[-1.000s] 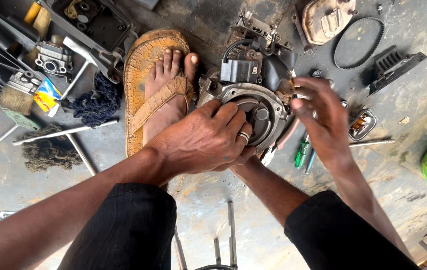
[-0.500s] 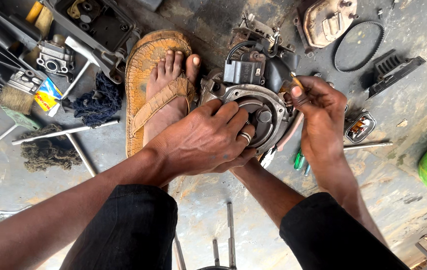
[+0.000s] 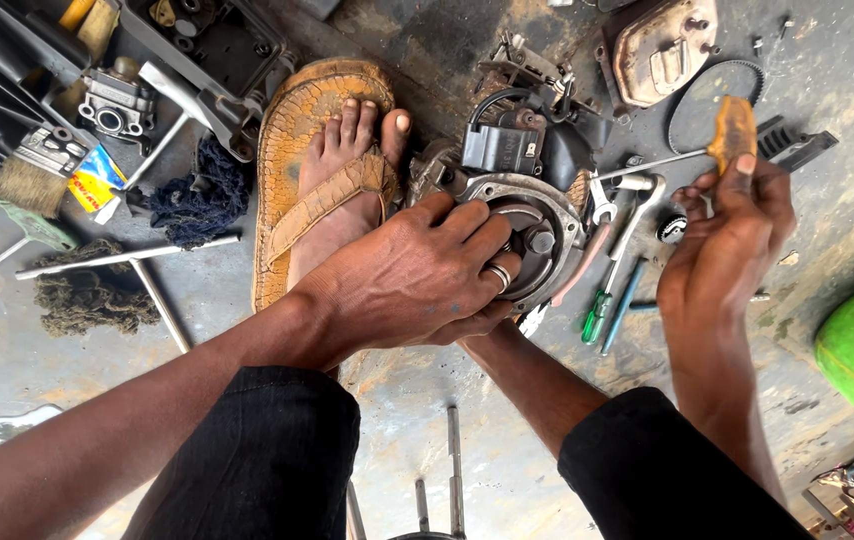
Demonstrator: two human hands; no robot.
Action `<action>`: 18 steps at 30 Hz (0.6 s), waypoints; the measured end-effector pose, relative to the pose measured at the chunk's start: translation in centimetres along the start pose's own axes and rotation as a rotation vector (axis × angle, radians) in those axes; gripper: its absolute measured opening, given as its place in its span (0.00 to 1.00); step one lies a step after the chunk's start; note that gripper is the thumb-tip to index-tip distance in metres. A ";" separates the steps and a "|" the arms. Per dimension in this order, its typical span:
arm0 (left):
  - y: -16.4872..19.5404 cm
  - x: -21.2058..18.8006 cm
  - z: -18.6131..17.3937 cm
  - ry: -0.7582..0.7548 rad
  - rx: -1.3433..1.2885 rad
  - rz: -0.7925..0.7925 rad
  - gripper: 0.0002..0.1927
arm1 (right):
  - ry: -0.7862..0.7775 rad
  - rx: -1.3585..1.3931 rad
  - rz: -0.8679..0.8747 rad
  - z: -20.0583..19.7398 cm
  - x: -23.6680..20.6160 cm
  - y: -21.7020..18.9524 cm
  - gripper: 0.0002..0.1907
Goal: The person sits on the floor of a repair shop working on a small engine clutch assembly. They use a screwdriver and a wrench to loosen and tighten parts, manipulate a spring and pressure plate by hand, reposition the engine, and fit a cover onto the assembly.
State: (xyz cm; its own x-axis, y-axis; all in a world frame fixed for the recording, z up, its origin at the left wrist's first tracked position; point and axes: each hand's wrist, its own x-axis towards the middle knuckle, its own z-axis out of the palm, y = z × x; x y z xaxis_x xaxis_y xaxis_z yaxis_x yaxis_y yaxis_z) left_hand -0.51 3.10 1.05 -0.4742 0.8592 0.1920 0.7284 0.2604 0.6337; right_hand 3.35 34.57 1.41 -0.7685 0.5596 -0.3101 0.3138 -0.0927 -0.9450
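Two hands on the job: the left hand [image 3: 417, 285] presses flat and spread over the small engine casing [image 3: 532, 225], holding nothing, just pinning it to the concrete floor beside the sandalled foot [image 3: 332, 185]. A moment ago the right hand [image 3: 722, 240] was tight against the casing; now it has swung out to the right, its grip closed round a screwdriver [image 3: 717, 145] with a worn orange handle, the thin steel shaft pointing back toward the engine. To my eye that means the tool has come off the work. The casing is round, grey cast metal, greasy, with a black coil block on top. Loose tools [image 3: 612, 265] lie between casing and right hand.
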 end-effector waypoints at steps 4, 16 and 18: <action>-0.2 -0.1 0.3 0.015 0.039 -0.018 0.23 | -0.040 0.026 0.083 -0.6 0.9 2.0 0.05; -1.1 -2.2 -0.3 0.210 -0.270 -0.482 0.34 | -0.138 -0.342 0.215 -1.8 -0.7 3.4 0.18; -1.1 -2.9 -0.3 0.284 -0.297 -0.590 0.40 | -0.200 -0.425 0.183 -2.0 -1.3 2.7 0.17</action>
State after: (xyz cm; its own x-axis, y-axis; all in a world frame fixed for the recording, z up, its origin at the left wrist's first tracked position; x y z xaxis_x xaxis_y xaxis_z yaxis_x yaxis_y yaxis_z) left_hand -0.13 0.20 0.00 -0.8870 0.4542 -0.0833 0.1653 0.4807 0.8612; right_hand 6.32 35.26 -0.51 -0.7584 0.3930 -0.5200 0.6208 0.1925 -0.7599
